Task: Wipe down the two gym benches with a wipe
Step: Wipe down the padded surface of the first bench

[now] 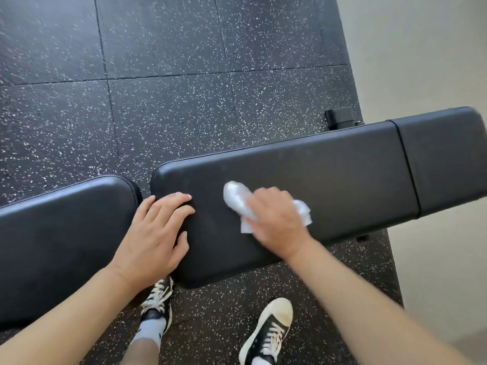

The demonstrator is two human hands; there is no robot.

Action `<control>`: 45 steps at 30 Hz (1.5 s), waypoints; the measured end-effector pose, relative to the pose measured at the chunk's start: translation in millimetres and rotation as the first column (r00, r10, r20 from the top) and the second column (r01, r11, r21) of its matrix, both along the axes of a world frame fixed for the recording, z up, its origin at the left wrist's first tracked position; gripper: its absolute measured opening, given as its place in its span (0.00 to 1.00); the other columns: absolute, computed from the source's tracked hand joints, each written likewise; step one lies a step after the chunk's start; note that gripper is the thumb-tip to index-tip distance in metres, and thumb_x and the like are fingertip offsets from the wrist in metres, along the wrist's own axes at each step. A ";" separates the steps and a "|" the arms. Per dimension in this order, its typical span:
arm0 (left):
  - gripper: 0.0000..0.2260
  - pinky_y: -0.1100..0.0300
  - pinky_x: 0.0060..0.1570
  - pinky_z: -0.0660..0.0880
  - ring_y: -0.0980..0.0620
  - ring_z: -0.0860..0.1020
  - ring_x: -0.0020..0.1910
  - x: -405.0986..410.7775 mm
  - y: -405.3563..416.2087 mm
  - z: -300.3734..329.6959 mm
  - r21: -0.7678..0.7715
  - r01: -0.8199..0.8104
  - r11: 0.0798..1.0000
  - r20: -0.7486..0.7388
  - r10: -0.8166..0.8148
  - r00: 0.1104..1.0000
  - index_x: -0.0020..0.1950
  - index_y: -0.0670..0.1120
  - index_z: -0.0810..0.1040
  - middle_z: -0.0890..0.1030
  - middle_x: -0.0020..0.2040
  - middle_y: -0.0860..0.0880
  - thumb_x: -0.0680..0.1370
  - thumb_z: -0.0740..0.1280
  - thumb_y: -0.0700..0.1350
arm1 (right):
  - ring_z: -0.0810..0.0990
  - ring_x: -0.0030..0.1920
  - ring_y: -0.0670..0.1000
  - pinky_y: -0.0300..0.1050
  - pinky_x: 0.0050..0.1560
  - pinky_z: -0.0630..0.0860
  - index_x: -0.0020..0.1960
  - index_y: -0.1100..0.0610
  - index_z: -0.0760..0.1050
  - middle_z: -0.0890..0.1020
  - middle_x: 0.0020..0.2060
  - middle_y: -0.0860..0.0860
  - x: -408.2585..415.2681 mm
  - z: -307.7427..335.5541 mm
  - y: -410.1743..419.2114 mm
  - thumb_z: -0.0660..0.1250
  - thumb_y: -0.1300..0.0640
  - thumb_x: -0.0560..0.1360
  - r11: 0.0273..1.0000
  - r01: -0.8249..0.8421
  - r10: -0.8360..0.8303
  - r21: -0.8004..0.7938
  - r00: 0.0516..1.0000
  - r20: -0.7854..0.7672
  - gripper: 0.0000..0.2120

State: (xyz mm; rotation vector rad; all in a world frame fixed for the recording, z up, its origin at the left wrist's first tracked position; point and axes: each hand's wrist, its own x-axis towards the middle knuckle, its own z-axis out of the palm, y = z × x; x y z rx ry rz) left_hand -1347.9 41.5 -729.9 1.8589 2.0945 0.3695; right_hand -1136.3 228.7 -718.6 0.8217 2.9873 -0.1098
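A long black padded bench (329, 180) runs from the middle to the right edge of the view. A second black padded cushion (60, 233) lies at the lower left, with a narrow gap between the two. My right hand (276, 219) holds a crumpled white wipe (237, 198) against the top of the long pad, and the wipe sticks out on both sides of the hand. My left hand (158, 233) rests with relaxed fingers on the left end of that same pad, at the gap.
Black rubber floor tiles (171, 61) with white speckles lie all around. A pale wall (421, 48) rises at the right. A black frame part (340, 118) pokes out behind the bench. My two feet in black-and-white sneakers (268, 333) stand below the bench.
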 end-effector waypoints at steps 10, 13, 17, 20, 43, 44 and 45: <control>0.26 0.34 0.77 0.60 0.40 0.71 0.75 -44.0 13.3 -8.5 -0.016 -0.128 0.992 -0.026 0.127 0.992 0.76 0.43 0.73 0.71 0.77 0.44 0.79 0.62 0.48 | 0.76 0.45 0.64 0.59 0.45 0.72 0.54 0.63 0.76 0.78 0.45 0.60 -59.6 -3.3 57.6 0.64 0.54 0.80 0.733 0.670 -0.678 -0.116 0.709 -0.191 0.12; 0.27 0.37 0.80 0.58 0.41 0.73 0.73 -57.9 10.6 -12.1 -0.045 -0.152 0.987 -0.028 0.151 0.988 0.78 0.42 0.70 0.72 0.77 0.43 0.80 0.60 0.48 | 0.72 0.37 0.60 0.54 0.37 0.67 0.51 0.60 0.75 0.74 0.39 0.56 -132.7 -4.9 -16.6 0.66 0.53 0.76 0.908 0.397 -0.417 -0.133 0.883 -0.217 0.10; 0.26 0.39 0.80 0.57 0.42 0.74 0.72 -80.2 4.3 -15.4 -0.089 -0.214 0.973 -0.071 0.208 0.976 0.77 0.41 0.70 0.76 0.72 0.43 0.81 0.57 0.49 | 0.71 0.36 0.59 0.53 0.35 0.65 0.42 0.58 0.74 0.74 0.36 0.54 -162.8 -3.1 -26.2 0.67 0.53 0.76 0.965 0.203 -0.240 -0.166 0.937 -0.253 0.09; 0.24 0.38 0.79 0.59 0.42 0.75 0.72 -83.9 4.6 -13.7 -0.110 -0.192 0.975 -0.073 0.185 0.980 0.76 0.42 0.73 0.78 0.71 0.45 0.81 0.58 0.50 | 0.75 0.35 0.60 0.54 0.35 0.74 0.39 0.54 0.75 0.75 0.34 0.55 -131.2 6.0 23.5 0.66 0.50 0.79 0.964 0.202 -0.216 -0.171 0.974 -0.071 0.12; 0.20 0.36 0.79 0.57 0.45 0.81 0.58 -46.7 57.9 3.6 -0.244 -0.587 0.772 -0.017 0.602 0.798 0.62 0.46 0.82 0.84 0.56 0.51 0.83 0.53 0.51 | 0.73 0.40 0.55 0.48 0.38 0.62 0.32 0.55 0.67 0.70 0.32 0.48 -174.3 -22.4 74.2 0.60 0.42 0.79 0.882 0.313 -0.226 -0.351 0.937 0.268 0.23; 0.21 0.37 0.79 0.58 0.46 0.82 0.58 -40.7 64.2 2.9 -0.252 -0.596 0.762 0.002 0.616 0.787 0.64 0.46 0.81 0.84 0.58 0.50 0.83 0.53 0.51 | 0.73 0.40 0.55 0.48 0.37 0.62 0.33 0.56 0.69 0.71 0.33 0.49 -151.1 -21.5 97.0 0.59 0.42 0.79 0.883 0.359 -0.267 -0.303 0.915 0.303 0.22; 0.21 0.38 0.79 0.59 0.46 0.82 0.59 -33.2 71.1 2.8 -0.261 -0.605 0.752 0.030 0.633 0.773 0.66 0.45 0.80 0.84 0.60 0.49 0.83 0.53 0.51 | 0.74 0.40 0.56 0.48 0.36 0.62 0.33 0.56 0.70 0.72 0.33 0.49 -128.9 -19.6 119.9 0.59 0.42 0.79 0.887 0.382 -0.292 -0.261 0.900 0.325 0.23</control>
